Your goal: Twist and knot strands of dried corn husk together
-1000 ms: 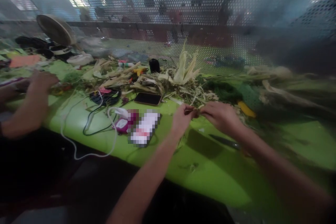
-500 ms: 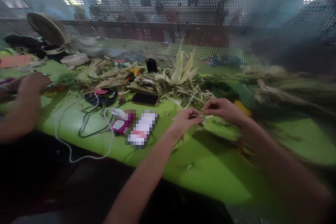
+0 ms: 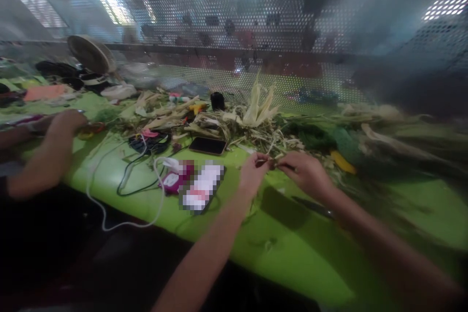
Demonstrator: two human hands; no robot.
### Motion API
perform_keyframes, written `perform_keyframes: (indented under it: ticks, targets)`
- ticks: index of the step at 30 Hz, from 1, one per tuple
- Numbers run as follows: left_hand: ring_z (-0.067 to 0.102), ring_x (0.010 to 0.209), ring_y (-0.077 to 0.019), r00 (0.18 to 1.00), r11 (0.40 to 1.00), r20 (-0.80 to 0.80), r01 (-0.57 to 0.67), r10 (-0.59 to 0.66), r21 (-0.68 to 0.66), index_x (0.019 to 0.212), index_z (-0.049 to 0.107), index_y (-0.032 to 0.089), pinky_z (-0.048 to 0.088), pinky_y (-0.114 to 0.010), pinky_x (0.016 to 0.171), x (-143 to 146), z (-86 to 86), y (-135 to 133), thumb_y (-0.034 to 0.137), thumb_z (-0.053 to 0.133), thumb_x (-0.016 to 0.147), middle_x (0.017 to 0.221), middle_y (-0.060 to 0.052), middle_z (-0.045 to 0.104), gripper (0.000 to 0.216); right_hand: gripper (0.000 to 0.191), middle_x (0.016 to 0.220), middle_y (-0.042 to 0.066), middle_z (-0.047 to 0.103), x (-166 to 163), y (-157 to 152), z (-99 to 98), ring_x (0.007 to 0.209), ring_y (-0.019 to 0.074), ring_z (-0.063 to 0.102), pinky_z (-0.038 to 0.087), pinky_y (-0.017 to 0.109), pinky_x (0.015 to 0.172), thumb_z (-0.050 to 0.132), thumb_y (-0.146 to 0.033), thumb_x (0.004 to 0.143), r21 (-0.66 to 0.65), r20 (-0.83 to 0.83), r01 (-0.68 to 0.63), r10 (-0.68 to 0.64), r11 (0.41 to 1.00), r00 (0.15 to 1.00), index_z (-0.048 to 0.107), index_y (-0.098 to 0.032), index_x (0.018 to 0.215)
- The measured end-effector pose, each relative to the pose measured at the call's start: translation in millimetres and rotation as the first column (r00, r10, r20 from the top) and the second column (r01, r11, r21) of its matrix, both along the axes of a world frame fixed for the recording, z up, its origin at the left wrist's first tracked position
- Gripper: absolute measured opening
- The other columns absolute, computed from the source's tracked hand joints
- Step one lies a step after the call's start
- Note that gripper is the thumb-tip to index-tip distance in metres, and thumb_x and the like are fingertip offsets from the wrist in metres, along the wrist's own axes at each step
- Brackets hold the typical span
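Note:
My left hand (image 3: 252,171) is closed in a pinch around a thin strip of dried husk (image 3: 272,163) above the green table (image 3: 292,263). Right beside it, my right hand (image 3: 303,170) pinches at the same small piece, its fingers pressed together and seen from the back. The strip is mostly hidden by the fingertips. Behind both hands lies a heap of pale corn husks (image 3: 258,107), with some leaves standing upright. A dark blade-like tool (image 3: 312,205) rests on the table under my right forearm.
A lit phone (image 3: 203,187), a dark phone (image 3: 207,145) and a purple tissue pack (image 3: 175,180) lie left of my hands. A white cable (image 3: 127,225) loops over the table's front edge. A co-worker's arm (image 3: 51,151) reaches in at left. A perforated screen (image 3: 226,24) stands behind.
The view has tilted up and shifted left. My right hand has come lower and closer to the left, and the dark tool below it now shows more clearly.

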State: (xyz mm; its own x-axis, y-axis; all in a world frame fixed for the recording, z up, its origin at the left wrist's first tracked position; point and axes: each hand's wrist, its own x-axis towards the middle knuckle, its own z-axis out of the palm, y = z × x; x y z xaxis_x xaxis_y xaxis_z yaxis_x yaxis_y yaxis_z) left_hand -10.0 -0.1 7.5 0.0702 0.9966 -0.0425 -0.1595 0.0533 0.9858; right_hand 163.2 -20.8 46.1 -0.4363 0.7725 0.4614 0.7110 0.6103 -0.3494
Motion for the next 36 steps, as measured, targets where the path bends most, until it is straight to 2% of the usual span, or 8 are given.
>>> perform_keyframes:
  ticks: [4, 7, 11, 15, 21, 26, 32, 36]
  targets:
    - [0.063, 0.072, -0.0157, 0.98, 0.99, -0.196, 0.071, -0.046, 0.125, 0.076, 0.064, 0.017, 0.048, -0.029, 0.073, 0, 2.2, -4, 0.028, 0.081, 0.065, 0.074, -0.002, 0.068, 0.023, 0.023, 0.077, 0.007, 0.065, 1, 0, 3.3, 0.071, 0.0181, 0.058, 0.04, 0.028, 0.066, 0.051, -0.019, 0.093, 0.069, 0.116, -0.033, 0.025, 0.997, 0.993, 0.071, -0.018, 0.084]
    - [0.063, 0.073, -0.0152, 0.959, 0.969, -0.21, 0.219, -0.192, 0.112, 0.078, 0.066, 0.016, 0.048, -0.029, 0.074, -1, 1.6, -5, 0.026, 0.079, 0.067, 0.075, -0.003, 0.068, 0.02, 0.019, 0.079, 0.007, 0.066, 10, 6, 6.7, 0.073, 0.0171, 0.059, 0.041, 0.027, 0.066, 0.054, -0.022, 0.092, -0.035, 0.027, -0.06, 0.061, 0.998, 0.998, 0.071, -0.019, 0.083]
    - [0.062, 0.066, -0.0121, 0.913, 0.913, 0.03, 0.407, -0.407, -0.003, 0.081, 0.065, 0.013, 0.049, -0.028, 0.073, -5, 3.2, -6, 0.027, 0.081, 0.065, 0.07, -0.002, 0.068, 0.026, 0.015, 0.077, 0.004, 0.067, 20, 16, 9.0, 0.071, 0.0159, 0.059, 0.043, 0.026, 0.066, 0.068, -0.033, 0.083, -0.371, -0.275, -0.134, 0.029, 0.919, 0.961, 0.07, -0.018, 0.078]
    - [0.064, 0.067, -0.0103, 0.886, 0.92, 0.294, 0.388, -0.357, -0.05, 0.081, 0.063, 0.013, 0.049, -0.024, 0.071, -5, 4.9, -7, 0.028, 0.084, 0.061, 0.072, -0.002, 0.068, 0.033, 0.019, 0.069, 0.0, 0.063, 16, 19, 2.2, 0.063, 0.0137, 0.054, 0.042, 0.026, 0.061, 0.071, -0.036, 0.076, -0.557, -0.481, -0.192, -0.125, 0.808, 0.868, 0.067, -0.018, 0.075]
    - [0.063, 0.065, -0.0108, 0.922, 0.979, 0.376, 0.155, -0.095, -0.133, 0.081, 0.06, 0.016, 0.049, -0.023, 0.066, -1, -2.2, -1, 0.027, 0.082, 0.062, 0.07, 0.001, 0.066, 0.031, 0.016, 0.072, 0.002, 0.066, 3, 12, -11.3, 0.068, 0.0158, 0.058, 0.043, 0.027, 0.064, 0.067, -0.034, 0.081, -0.369, -0.44, -0.057, -0.12, 0.928, 0.89, 0.069, -0.019, 0.077]
    - [0.062, 0.07, -0.0128, 0.999, 0.999, -0.045, 0.002, 0.0, 0.048, 0.08, 0.062, 0.017, 0.047, -0.025, 0.069, -3, -1.4, 0, 0.029, 0.076, 0.069, 0.072, 0.0, 0.067, 0.021, 0.011, 0.083, 0.004, 0.069, -1, 1, -1.2, 0.076, 0.0167, 0.062, 0.044, 0.026, 0.07, 0.061, -0.022, 0.089, -0.093, -0.178, -0.016, -0.001, 0.996, 0.984, 0.071, -0.02, 0.086]
    - [0.064, 0.077, -0.0163, 0.917, 0.953, -0.398, 0.128, -0.009, 0.276, 0.077, 0.064, 0.019, 0.049, -0.03, 0.075, 0, -0.8, -5, 0.017, 0.07, 0.071, 0.081, -0.003, 0.07, 0.008, 0.015, 0.08, 0.005, 0.066, 2, 2, 5.3, 0.075, 0.0165, 0.06, 0.041, 0.026, 0.067, 0.057, -0.019, 0.09, -0.071, -0.044, -0.017, 0.014, 0.997, 0.999, 0.069, -0.018, 0.083]
    - [0.064, 0.073, -0.0143, 0.924, 0.935, -0.246, 0.33, -0.292, 0.129, 0.081, 0.066, 0.016, 0.049, -0.028, 0.073, -3, -2.1, -4, 0.019, 0.073, 0.07, 0.077, -0.003, 0.07, 0.013, 0.012, 0.077, 0.004, 0.067, 16, 13, 9.8, 0.072, 0.016, 0.059, 0.042, 0.026, 0.067, 0.063, -0.026, 0.085, -0.257, -0.14, -0.065, 0.03, 0.964, 0.99, 0.07, -0.018, 0.079]
